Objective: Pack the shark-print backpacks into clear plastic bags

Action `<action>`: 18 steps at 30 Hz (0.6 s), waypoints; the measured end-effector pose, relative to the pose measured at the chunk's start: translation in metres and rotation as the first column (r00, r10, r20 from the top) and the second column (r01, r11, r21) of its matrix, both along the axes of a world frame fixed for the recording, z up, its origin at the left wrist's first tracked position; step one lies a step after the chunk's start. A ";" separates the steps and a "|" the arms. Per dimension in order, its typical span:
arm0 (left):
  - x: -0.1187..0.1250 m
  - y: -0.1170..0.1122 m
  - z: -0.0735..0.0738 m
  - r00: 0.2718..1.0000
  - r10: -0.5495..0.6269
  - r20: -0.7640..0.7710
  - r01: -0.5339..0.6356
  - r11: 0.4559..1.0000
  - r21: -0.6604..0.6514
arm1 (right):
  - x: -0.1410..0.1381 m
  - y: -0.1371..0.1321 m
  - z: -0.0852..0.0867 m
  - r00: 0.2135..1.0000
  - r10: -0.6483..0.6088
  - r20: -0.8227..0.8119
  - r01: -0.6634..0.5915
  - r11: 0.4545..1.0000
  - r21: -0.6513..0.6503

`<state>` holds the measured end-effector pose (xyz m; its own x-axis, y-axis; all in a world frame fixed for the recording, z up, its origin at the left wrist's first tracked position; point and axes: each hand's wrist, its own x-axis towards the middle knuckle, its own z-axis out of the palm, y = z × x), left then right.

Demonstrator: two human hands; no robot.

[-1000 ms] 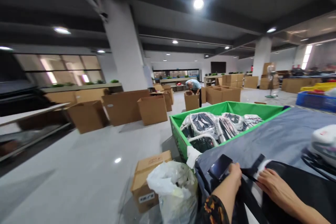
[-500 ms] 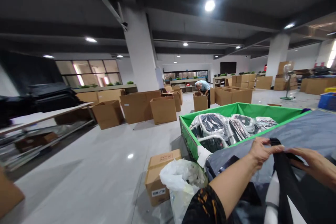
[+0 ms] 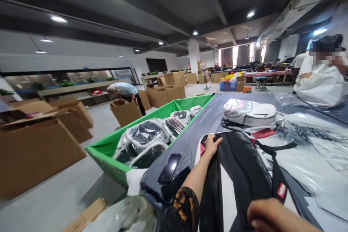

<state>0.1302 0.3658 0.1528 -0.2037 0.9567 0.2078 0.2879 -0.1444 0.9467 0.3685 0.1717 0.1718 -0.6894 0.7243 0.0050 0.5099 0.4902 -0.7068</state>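
Observation:
A black and white backpack (image 3: 246, 163) lies on the grey-covered table in front of me, its straps and black back panel facing up. My left hand (image 3: 212, 145) is closed on a black strap at the backpack's top left corner. Low over the bag's lower part is my right hand (image 3: 272, 212), smeared by motion with its fingers curled; whether it holds anything is unclear. A side strap (image 3: 277, 174) with a red label lies along the right. Beyond the bag rests a white backpack (image 3: 248, 112) with a shark-mouth print.
A green-lined bin (image 3: 108, 154) holds several plastic-wrapped backpacks. A dark phone (image 3: 170, 166) lies at the table's left edge. Clear plastic bags (image 3: 307, 152) cover the right side. One person (image 3: 320, 69) handles white plastic at far right; another (image 3: 125, 92) bends over a carton (image 3: 126, 114).
My view has swung right, bringing the table and white backpack into sight. My hands have separated: the left stays on a strap, while the right has come down nearer to me.

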 end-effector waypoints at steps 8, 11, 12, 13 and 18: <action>0.019 -0.013 0.019 0.903 0.117 -0.413 -0.040 0.981 0.190 | 0.093 0.142 0.014 0.614 -0.787 -0.057 0.776 0.615 -0.139; 0.054 -0.011 0.040 0.763 -0.024 -0.646 0.244 0.936 0.254 | 0.075 0.165 0.001 0.639 -0.745 -0.192 0.753 0.657 -0.042; 0.068 -0.007 0.046 0.734 -0.084 -0.674 0.335 0.908 0.252 | 0.067 0.169 0.003 0.635 -0.733 -0.244 0.758 0.653 0.013; 0.081 -0.002 0.052 0.710 -0.147 -0.689 0.421 0.873 0.247 | 0.060 0.170 0.008 0.638 -0.715 -0.285 0.760 0.645 0.080; 0.124 0.026 0.069 0.518 -0.454 -0.725 0.729 0.677 0.098 | 0.049 0.157 0.044 0.808 -0.507 -0.300 0.588 0.664 0.463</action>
